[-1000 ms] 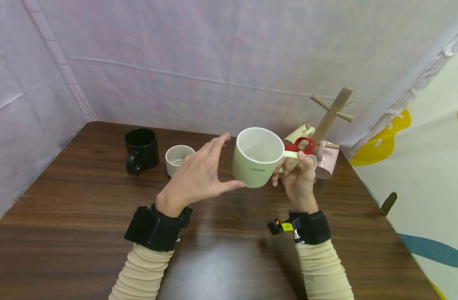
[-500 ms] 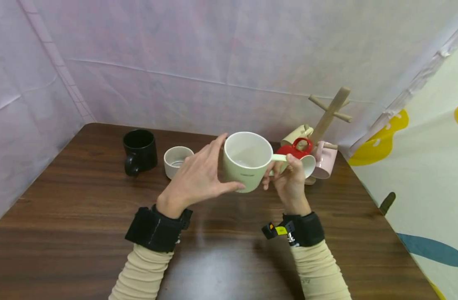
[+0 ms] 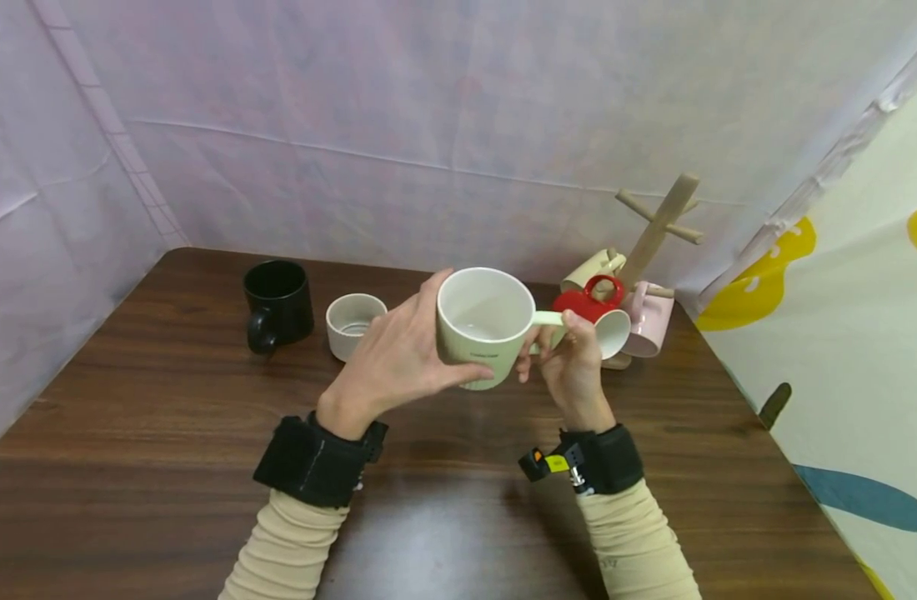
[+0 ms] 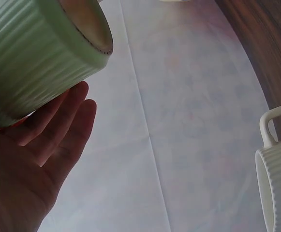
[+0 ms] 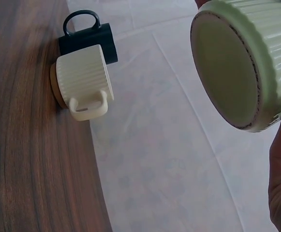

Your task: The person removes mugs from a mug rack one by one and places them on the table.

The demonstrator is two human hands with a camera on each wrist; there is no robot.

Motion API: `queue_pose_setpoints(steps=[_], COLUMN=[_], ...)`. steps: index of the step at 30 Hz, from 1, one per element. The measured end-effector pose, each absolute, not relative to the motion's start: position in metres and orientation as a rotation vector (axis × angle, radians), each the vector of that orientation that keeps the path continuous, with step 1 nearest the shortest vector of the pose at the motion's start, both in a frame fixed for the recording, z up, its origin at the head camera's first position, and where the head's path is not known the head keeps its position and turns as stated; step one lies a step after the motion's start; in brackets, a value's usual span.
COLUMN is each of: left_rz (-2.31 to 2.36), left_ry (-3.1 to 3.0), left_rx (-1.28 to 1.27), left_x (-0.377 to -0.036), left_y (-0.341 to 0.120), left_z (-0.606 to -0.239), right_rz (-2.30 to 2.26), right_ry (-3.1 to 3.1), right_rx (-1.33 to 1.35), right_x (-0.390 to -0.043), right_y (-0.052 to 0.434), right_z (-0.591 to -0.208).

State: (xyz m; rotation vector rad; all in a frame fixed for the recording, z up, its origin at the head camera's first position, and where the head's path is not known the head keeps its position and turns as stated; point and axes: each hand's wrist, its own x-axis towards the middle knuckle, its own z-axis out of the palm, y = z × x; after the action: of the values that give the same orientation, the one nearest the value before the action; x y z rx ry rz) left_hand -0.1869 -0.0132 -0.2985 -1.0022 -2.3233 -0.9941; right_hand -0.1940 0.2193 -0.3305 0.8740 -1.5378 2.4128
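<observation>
A pale green ribbed mug [image 3: 483, 357] with a white inside and small dark lettering is held above the table, its mouth facing up in the head view. My left hand [image 3: 391, 357] grips its left side, thumb across the front. Three fingers of that hand lie along the mug's ribbed wall [image 4: 38, 53] in the left wrist view. With thumb and fingers, my right hand [image 3: 576, 367] pinches the mug's handle [image 3: 548, 318]. The mug's underside [image 5: 225, 70] shows in the right wrist view.
A black mug [image 3: 282, 304] and a small white ribbed cup [image 3: 346, 340] stand on the brown table [image 3: 166, 417] to the left. A wooden mug tree [image 3: 656, 229] at the back right bears cream, red and pink mugs [image 3: 653, 321]. A pale cloth wall [image 3: 368, 125] closes off the back.
The green mug and my right hand have moved left and slightly lower. My left hand, earlier spread beside the mug, now grips its side.
</observation>
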Motion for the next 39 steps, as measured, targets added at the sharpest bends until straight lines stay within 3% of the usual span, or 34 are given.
queue_pose_setpoints(steps=[39], left_rz=[-1.045], left_ry=[-2.336], left_rx=[-0.906], left_x=[-0.1865], left_y=[-0.0122], left_z=[-0.2984], right_rz=[2.456], right_ry=[-1.52], right_rx=[0.908], right_x=[-0.1961], right_y=[0.2172], right_z=[-0.3332])
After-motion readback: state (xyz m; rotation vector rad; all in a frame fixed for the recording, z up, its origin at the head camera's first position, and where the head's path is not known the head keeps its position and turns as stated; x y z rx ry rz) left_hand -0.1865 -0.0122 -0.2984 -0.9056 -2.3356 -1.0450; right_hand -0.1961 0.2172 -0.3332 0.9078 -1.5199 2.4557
